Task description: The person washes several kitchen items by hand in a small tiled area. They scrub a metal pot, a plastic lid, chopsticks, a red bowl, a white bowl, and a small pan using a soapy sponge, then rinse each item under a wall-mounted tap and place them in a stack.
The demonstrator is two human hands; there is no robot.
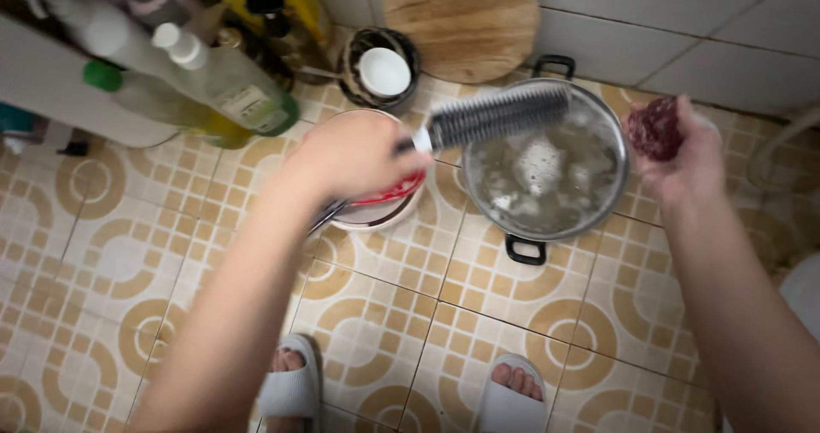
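My left hand (354,155) grips the handle of a black bristle hairbrush (497,115), whose head reaches out over a steel pot (598,125) holding cloudy, soapy water. My right hand (683,164) is raised to the right of the pot and holds a dark red scouring pad (656,128) in its fingers. Under my left hand sits a white bowl (376,215) with a red item and a metal utensil (325,218) in it, mostly hidden by the hand.
Several plastic bottles (226,87) lie and stand at the top left. A round wooden board (465,19) leans on the tiled wall, with a small dark bowl holding a white cup (383,71) beside it. My feet in white slippers (295,390) stand on the patterned floor tiles.
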